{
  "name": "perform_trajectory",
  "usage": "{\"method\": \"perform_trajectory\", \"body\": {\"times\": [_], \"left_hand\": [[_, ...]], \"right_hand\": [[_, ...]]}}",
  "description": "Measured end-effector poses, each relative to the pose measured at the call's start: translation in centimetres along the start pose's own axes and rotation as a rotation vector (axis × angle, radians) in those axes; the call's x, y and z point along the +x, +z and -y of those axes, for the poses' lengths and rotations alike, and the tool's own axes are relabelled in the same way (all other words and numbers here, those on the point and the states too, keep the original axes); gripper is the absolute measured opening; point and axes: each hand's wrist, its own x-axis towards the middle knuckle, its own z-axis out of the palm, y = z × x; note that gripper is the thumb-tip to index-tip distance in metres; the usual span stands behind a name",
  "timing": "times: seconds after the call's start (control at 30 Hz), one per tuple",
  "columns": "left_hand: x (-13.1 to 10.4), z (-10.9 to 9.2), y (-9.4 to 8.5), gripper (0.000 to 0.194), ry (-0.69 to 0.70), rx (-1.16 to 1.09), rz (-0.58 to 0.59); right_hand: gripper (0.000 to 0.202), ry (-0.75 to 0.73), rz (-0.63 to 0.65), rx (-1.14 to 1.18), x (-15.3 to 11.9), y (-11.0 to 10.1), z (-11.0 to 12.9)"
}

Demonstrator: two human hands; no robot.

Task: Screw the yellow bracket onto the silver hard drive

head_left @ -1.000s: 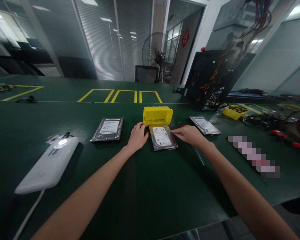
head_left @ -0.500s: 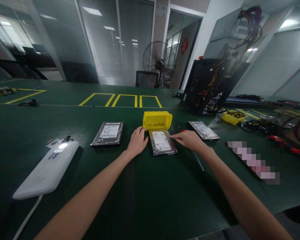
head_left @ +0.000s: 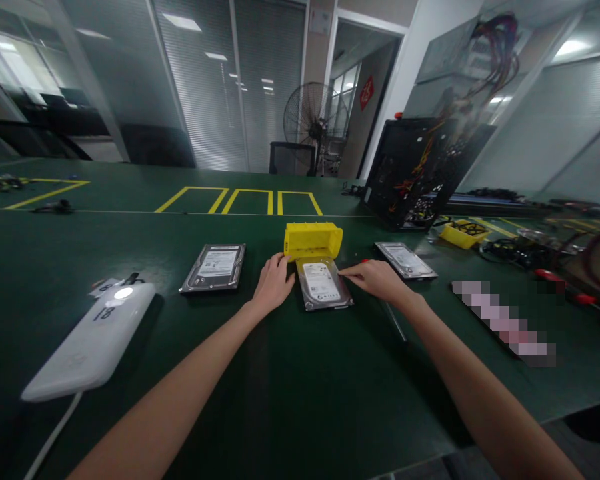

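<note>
A yellow plastic bin (head_left: 313,233) lies tipped on its side, its opening toward me. The back end of a silver hard drive (head_left: 322,283), white label up, sits at that opening. My left hand (head_left: 274,279) is curled at the bin's lower left corner, fingers on its edge, thumb beside the drive. My right hand (head_left: 377,279) is closed around a screwdriver with a red handle, mostly hidden by the palm; its metal shaft (head_left: 396,323) sticks out below. The right index finger is stretched out to the drive's right edge.
Other hard drives lie left (head_left: 214,268) and right (head_left: 405,260). A white device (head_left: 93,340) with a cable is at left. An open computer case (head_left: 405,173), a small yellow bin (head_left: 464,235) and cables stand at back right. A blurred-out strip (head_left: 503,320) lies at right.
The whole view has shifted very slightly. Both hands, the yellow bin and the hard drive keep the same places relative to each other.
</note>
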Motion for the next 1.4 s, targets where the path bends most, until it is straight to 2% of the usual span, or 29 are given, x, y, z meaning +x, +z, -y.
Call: {"method": "perform_trajectory", "body": {"times": [0.13, 0.3, 0.47, 0.53, 0.6, 0.7, 0.77, 0.83, 0.93, 1.03, 1.1, 1.17, 1.23, 1.3, 1.4], "left_hand": [[-0.1, 0.1, 0.1, 0.044, 0.001, -0.020, -0.006], [-0.2, -0.3, -0.5, 0.044, 0.000, -0.053, -0.035], [-0.3, -1.3, -1.9, 0.040, -0.066, -0.069, -0.135], [-0.4, -1.6, -2.3, 0.039, -0.077, -0.049, -0.207], [-0.5, -1.8, -2.5, 0.038, -0.054, -0.027, -0.261], [-0.5, -2.4, -2.8, 0.034, 0.072, -0.050, -0.226], [-0.4, -3.2, -3.0, 0.028, 0.162, -0.123, -0.129], [0.1, -4.2, -3.2, 0.022, 0.186, -0.256, -0.042], [1.3, -5.9, -2.9, 0.029, 0.152, -0.318, 0.072], [2.5, -7.4, -2.1, 0.042, 0.226, -0.223, 0.188], [3.0, -7.9, -1.3, 0.053, 0.270, -0.162, 0.246], [3.0, -8.2, -0.6, 0.062, 0.241, -0.139, 0.264], [2.8, -8.2, 0.0, 0.061, 0.228, -0.123, 0.251], [2.5, -8.1, 0.3, 0.058, 0.242, -0.119, 0.234], [2.2, -8.0, 0.4, 0.056, 0.243, -0.136, 0.228]], "right_hand": [[0.036, 0.040, -0.016, -0.011, 0.0, -0.2, 0.0], [0.047, 0.363, -0.029, -0.051, -0.1, -0.1, -1.3], [0.065, 0.497, -0.003, 0.089, -0.6, 0.8, -3.0], [0.067, 0.544, 0.050, 0.166, -0.8, 1.0, -3.4], [0.066, 0.576, 0.160, 0.245, -0.9, 1.2, -3.8], [0.057, 0.551, 0.239, 0.242, -0.6, 1.4, -4.2], [0.050, 0.514, 0.176, 0.270, -0.3, 1.4, -4.3], [0.048, 0.493, 0.057, 0.456, 0.0, 1.1, -4.1], [0.055, 0.437, -0.222, 0.853, 0.5, 0.1, -3.1], [0.064, 0.369, -0.497, 1.114, 0.6, -1.2, -1.8], [0.060, 0.350, -0.636, 1.151, 0.5, -2.0, -1.0], [0.056, 0.317, -0.760, 1.100, 0.4, -2.5, -0.5], [0.054, 0.280, -0.860, 1.018, 0.4, -2.7, -0.2], [0.052, 0.264, -0.929, 0.966, 0.7, -2.7, -0.1], [0.050, 0.248, -0.957, 0.980, 1.6, -3.0, -0.1]]}}
